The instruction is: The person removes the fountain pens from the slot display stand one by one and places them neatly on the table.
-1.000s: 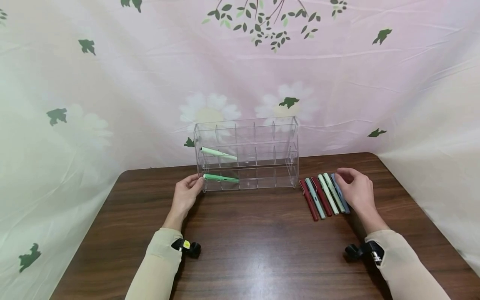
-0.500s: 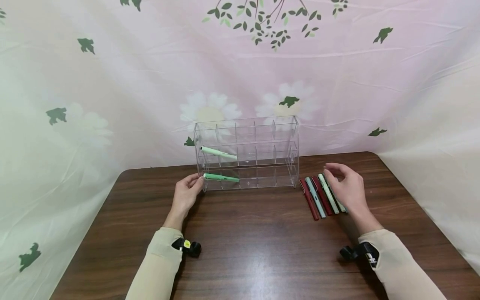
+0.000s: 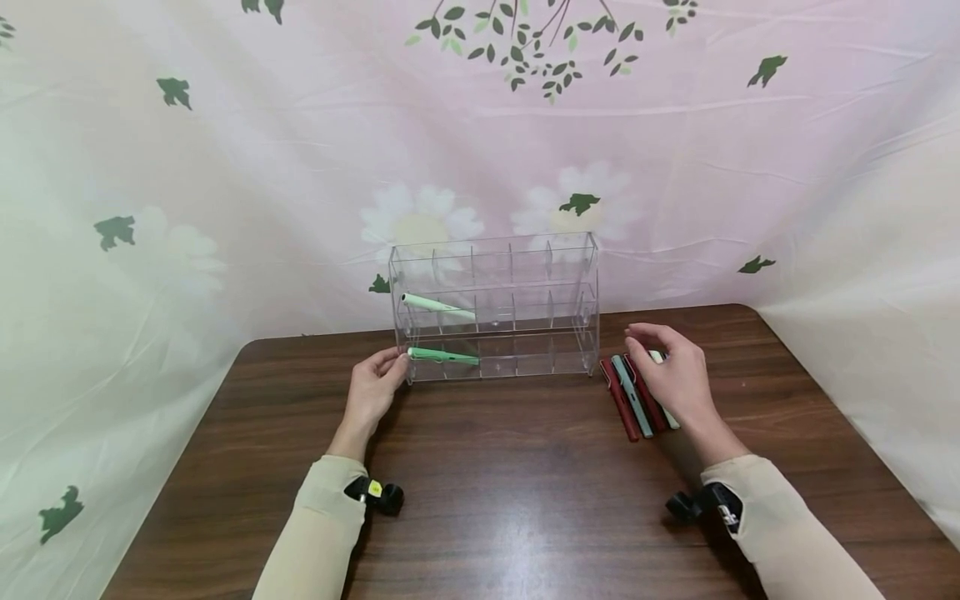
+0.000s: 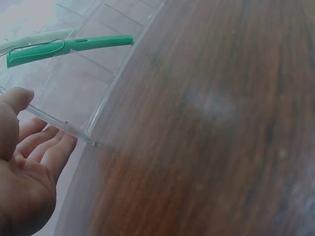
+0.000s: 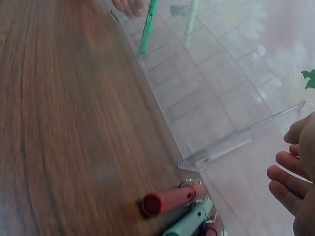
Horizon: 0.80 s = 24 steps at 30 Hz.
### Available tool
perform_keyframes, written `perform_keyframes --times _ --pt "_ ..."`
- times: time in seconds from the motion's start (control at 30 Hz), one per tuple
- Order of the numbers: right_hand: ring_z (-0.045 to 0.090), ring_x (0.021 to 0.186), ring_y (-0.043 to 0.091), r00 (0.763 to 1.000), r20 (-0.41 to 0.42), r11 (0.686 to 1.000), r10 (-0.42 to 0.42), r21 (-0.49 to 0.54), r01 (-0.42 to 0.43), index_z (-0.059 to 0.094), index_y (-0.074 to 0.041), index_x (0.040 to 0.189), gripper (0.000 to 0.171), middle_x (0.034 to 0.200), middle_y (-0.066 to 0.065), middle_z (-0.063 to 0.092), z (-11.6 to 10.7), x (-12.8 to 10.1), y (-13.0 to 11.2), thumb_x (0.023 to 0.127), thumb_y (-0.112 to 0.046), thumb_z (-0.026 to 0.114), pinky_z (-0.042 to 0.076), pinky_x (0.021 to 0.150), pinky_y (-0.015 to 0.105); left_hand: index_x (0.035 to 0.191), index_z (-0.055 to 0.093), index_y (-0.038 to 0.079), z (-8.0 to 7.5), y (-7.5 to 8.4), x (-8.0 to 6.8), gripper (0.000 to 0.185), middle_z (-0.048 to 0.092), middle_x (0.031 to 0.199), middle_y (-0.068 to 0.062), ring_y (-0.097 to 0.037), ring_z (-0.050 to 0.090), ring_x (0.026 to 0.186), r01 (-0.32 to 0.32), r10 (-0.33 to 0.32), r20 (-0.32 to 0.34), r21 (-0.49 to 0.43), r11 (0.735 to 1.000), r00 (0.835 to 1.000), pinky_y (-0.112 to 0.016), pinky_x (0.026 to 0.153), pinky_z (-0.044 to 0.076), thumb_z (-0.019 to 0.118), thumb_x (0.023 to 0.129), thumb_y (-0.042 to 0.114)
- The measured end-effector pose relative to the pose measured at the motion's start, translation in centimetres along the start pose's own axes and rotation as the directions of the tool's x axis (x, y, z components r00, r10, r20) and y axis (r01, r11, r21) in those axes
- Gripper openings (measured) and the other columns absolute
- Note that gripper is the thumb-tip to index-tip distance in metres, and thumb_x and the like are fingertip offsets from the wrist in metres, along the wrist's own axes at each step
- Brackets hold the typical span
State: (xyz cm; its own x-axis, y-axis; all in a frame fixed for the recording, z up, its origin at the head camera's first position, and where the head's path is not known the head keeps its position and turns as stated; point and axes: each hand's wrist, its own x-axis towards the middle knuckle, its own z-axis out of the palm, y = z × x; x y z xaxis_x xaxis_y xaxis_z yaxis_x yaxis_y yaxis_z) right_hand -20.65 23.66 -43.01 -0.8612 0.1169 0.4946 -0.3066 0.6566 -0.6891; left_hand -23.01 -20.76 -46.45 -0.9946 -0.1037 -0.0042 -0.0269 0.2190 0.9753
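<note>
The left hand (image 3: pixel 371 392) has relaxed fingers (image 4: pixel 47 150) touching the left end of the clear rack (image 3: pixel 495 308), beside the green pen (image 3: pixel 442 356) in its bottom tier. The right hand (image 3: pixel 671 375), fingers loosely spread and holding nothing, hovers over the pens (image 3: pixel 630 396) lying on the table (image 3: pixel 510 483) just right of the rack. A pale green pen (image 3: pixel 438 305) lies in the middle tier.

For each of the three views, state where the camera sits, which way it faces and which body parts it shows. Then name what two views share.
Head: on the head, looking down; clear rack, pen row, left hand, right hand.
Left wrist: faces the rack's left end; green pen, fingers.
Right wrist: faces the rack's right end; red pen, fingertips.
Shared: both wrist views show the green pen.
</note>
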Motion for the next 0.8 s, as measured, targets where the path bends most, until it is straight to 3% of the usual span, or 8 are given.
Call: perform_keyframes --times 0.1,0.33,0.53,0.67,0.8 --pt "0.051 0.098 -0.029 1.0 0.005 0.999 -0.028 0.021 0.028 0.078 -0.002 0.122 0.021 0.117 0.018 0.081 0.3 0.1 -0.4 0.103 -0.011 0.072 0.048 0.085 0.013 0.147 0.06 -0.008 0.0 -0.1 0.1 0.044 0.067 0.142 -0.031 -0.041 0.068 0.132 -0.001 0.001 -0.003 -0.005 1.0 1.0 -0.019 0.097 0.06 0.063 0.111 0.017" --pt "0.054 0.094 -0.026 0.997 0.007 0.995 -0.078 0.065 0.077 0.079 -0.001 0.119 0.019 0.112 0.019 0.082 1.5 0.2 -1.3 0.102 -0.005 0.073 0.045 0.078 0.005 0.146 0.061 -0.007 0.1 -0.1 0.2 0.042 0.068 0.141 -0.031 -0.04 0.068 0.132 -0.005 0.005 -0.006 -0.01 1.0 1.0 -0.015 0.093 0.059 0.063 0.111 0.016" --pt "0.057 0.093 -0.024 0.995 0.035 0.99 -0.097 0.107 0.093 0.078 -0.002 0.12 0.02 0.112 0.017 0.081 2.6 0.2 -2.2 0.101 -0.006 0.074 0.051 0.074 0.011 0.145 0.062 -0.007 0.2 -0.1 0.1 0.042 0.068 0.141 -0.031 -0.04 0.068 0.132 -0.006 0.006 -0.006 -0.005 1.0 1.0 -0.014 0.091 0.059 0.062 0.111 0.016" --pt "0.061 0.096 -0.015 0.991 0.048 0.989 -0.122 0.095 0.117 0.078 -0.003 0.122 0.022 0.113 0.016 0.081 3.1 0.3 -2.6 0.1 -0.006 0.075 0.05 0.07 0.012 0.146 0.062 -0.007 0.1 -0.1 0.0 0.042 0.068 0.141 -0.031 -0.041 0.068 0.132 -0.005 0.004 -0.004 -0.005 1.0 1.0 -0.017 0.095 0.059 0.063 0.111 0.017" --pt "0.071 0.1 0.005 0.989 0.061 0.984 -0.135 0.124 0.127 0.078 -0.002 0.122 0.023 0.116 0.015 0.081 3.7 0.4 -3.3 0.099 -0.005 0.077 0.05 0.074 0.008 0.146 0.061 -0.007 0.1 -0.1 0.0 0.043 0.068 0.141 -0.031 -0.041 0.068 0.132 -0.005 0.005 -0.004 -0.006 1.0 1.0 -0.02 0.098 0.06 0.063 0.111 0.017"
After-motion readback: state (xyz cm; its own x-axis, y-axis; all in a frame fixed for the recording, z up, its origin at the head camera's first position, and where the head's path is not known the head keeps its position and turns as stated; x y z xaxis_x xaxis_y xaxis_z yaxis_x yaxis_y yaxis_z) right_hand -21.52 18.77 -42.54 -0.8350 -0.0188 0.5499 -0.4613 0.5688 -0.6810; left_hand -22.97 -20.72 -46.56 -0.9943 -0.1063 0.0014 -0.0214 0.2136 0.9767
